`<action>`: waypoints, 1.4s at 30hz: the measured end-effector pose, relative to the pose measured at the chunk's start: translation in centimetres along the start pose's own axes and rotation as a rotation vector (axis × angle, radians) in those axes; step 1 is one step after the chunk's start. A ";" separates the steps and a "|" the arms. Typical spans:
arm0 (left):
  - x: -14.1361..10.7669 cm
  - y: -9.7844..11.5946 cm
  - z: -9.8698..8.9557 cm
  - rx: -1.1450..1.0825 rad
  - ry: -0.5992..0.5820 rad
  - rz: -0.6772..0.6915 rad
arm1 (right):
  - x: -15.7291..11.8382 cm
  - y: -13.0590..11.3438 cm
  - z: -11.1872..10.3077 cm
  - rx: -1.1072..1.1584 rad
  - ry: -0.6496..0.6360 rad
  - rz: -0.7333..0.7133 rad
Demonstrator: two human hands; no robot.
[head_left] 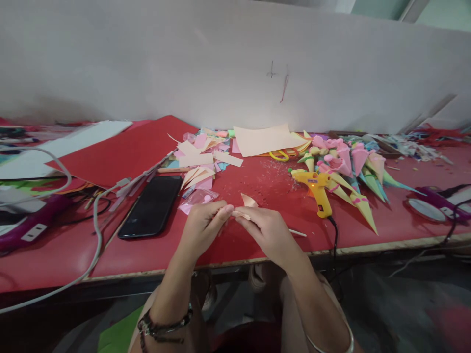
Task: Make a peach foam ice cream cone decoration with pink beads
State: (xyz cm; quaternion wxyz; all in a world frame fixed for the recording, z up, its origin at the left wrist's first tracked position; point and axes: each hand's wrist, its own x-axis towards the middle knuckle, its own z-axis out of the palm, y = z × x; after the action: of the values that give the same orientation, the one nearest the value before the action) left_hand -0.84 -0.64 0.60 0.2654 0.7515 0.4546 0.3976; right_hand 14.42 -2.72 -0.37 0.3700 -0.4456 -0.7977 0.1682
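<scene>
Both hands meet over the red table (235, 247) near its front edge. My left hand (206, 225) is closed, thumb and fingers pinching one end of a small cream paper piece (242, 214). From the other side my right hand (267, 233) grips the same piece, its fingers bent around it. Much of the paper is hidden by the fingers. Just behind the hands lies a folded peach paper scrap (249, 200). A thin pale stick (297, 233) rests to the right of my right hand.
A yellow glue gun (317, 189) with a black cord lies right, before pink and yellow paper cones (344, 159). Left are a black phone (151, 207), a white cable (96, 220) and red sheets (121, 152). Paper scraps (196, 159) lie behind the hands; a wall stands at the back.
</scene>
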 end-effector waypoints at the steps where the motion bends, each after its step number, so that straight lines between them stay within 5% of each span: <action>1: 0.0 0.0 0.1 -0.004 -0.001 -0.022 | 0.0 0.0 0.2 -0.060 0.008 -0.011; 9: 0.1 -0.2 0.5 -0.018 0.069 -0.213 | 0.2 0.3 2.0 -0.508 0.124 -0.100; 19: -0.3 0.1 -0.3 -0.030 -0.029 0.052 | -0.1 -0.5 -0.5 0.080 -0.148 0.031; 24: 0.0 -0.2 0.2 0.069 0.056 -0.116 | 0.0 -0.1 0.8 -0.309 -0.086 0.040; 29: 0.3 -0.8 0.7 -0.080 -0.035 -0.355 | 0.1 0.4 2.0 -0.623 0.172 -0.149; 32: 0.4 -0.9 0.9 -0.148 -0.061 -0.441 | 0.1 0.5 2.0 -0.670 0.209 -0.197; 36: 0.3 -0.6 0.9 -0.138 -0.011 -0.337 | 0.2 0.6 1.4 -0.487 0.136 -0.098; 42: -0.1 0.0 0.4 -0.121 -0.096 0.014 | 0.0 0.5 -1.3 0.156 -0.130 0.079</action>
State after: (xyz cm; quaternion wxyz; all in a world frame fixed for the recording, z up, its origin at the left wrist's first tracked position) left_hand -0.49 -0.73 0.34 0.3291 0.7555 0.4112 0.3896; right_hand 15.65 -2.54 0.21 0.3440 -0.4347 -0.7862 0.2729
